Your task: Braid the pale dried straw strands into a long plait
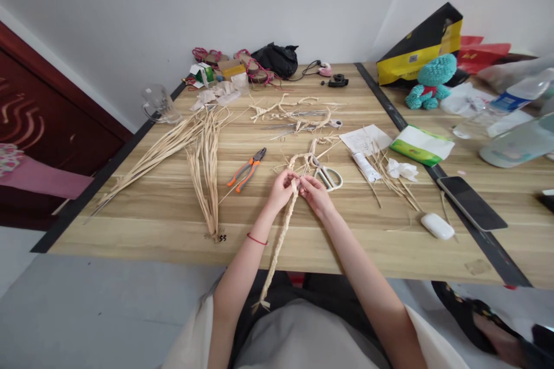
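A long plaited straw braid (pixel 281 236) runs from the table's middle down over the front edge toward my lap. My left hand (pixel 282 187) and my right hand (pixel 315 193) both pinch the braid's upper end, fingers closed on the loose strands there. Beyond my hands, the strands loop on past white-handled scissors (pixel 329 176). Orange-handled pliers (pixel 247 170) lie just left of my left hand.
Bundles of loose straw (pixel 203 153) fan over the wooden table (pixel 151 219) at left. More plaited pieces (pixel 298 112) lie farther back. At right are a phone (pixel 471 203), a white case (pixel 437 226), papers, a teal crocheted toy (pixel 433 83) and bottles. A glass jug (pixel 159 104) stands back left.
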Tool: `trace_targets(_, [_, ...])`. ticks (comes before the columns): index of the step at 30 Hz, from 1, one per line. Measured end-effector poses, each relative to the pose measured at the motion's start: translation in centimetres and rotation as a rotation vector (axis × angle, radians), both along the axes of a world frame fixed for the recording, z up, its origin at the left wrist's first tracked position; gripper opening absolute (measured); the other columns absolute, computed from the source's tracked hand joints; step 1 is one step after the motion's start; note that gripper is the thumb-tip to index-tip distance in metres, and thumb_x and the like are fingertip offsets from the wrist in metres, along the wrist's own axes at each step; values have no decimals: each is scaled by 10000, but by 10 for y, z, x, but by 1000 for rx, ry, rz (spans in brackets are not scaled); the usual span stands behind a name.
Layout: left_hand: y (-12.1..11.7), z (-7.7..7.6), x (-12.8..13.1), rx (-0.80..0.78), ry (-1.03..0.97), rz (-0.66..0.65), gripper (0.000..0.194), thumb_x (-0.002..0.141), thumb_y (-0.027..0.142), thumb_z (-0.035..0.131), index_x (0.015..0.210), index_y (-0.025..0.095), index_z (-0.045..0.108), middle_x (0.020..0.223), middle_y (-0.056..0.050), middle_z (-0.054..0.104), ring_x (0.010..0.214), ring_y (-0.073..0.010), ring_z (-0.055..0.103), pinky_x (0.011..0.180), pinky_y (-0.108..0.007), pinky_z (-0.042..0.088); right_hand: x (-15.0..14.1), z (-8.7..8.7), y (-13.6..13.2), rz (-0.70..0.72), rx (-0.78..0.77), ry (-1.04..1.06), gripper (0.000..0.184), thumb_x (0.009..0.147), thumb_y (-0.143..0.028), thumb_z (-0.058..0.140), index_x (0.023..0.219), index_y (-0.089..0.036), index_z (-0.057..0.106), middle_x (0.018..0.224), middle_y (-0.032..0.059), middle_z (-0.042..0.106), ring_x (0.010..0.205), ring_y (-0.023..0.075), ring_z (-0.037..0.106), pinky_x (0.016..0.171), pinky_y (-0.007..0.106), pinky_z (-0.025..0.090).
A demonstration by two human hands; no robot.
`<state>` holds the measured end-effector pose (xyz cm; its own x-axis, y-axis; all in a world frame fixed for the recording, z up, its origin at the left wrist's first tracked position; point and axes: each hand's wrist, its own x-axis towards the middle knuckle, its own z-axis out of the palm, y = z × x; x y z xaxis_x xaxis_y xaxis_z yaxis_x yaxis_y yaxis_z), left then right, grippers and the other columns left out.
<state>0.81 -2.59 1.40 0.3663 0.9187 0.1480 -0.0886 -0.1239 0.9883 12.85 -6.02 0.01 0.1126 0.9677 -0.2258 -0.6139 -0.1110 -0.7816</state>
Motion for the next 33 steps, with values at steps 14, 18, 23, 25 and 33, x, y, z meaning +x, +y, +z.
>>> trace_targets(14, [-7, 6, 3, 92, 90, -47, 178, 778, 343, 566, 816, 169, 566, 733, -8, 560, 652, -114, 537, 627, -236, 434, -9, -2, 0, -217, 60, -171, 306, 600, -422, 738, 746, -206, 577, 466, -60, 516, 401, 76, 426, 411, 214, 318])
trace_targets(18, [-8, 8, 3, 195, 150, -13, 142, 749, 307, 611, 810, 178, 601, 803, -32, 582, 760, -150, 548, 719, -276, 443, -10, -5, 0, -243, 70, -203, 279, 609, -399, 726, 747, -209, 576, 493, -58, 523, 409, 73, 416, 413, 213, 320])
trace_targets(23, [-8, 13, 1, 332, 189, -38, 84, 756, 254, 607, 798, 197, 651, 846, -42, 569, 840, -168, 532, 778, -303, 430, -9, -8, 1, -236, 59, -196, 259, 580, -323, 727, 749, -213, 564, 545, -58, 541, 407, 65, 386, 397, 210, 305])
trace_targets(25, [-9, 15, 1, 364, 175, -51, 80, 756, 255, 611, 788, 204, 663, 849, -41, 561, 843, -164, 532, 785, -303, 428, -8, -9, 2, -227, 55, -184, 251, 572, -294, 724, 740, -212, 557, 563, -56, 552, 409, 60, 375, 392, 206, 294])
trace_targets(33, [-9, 10, 4, 276, 130, -35, 147, 706, 302, 663, 707, 171, 595, 793, -15, 529, 743, -128, 511, 684, -255, 419, -8, -6, 1, -181, 52, -157, 246, 598, -327, 730, 743, -207, 571, 535, -62, 539, 394, 54, 356, 381, 201, 273])
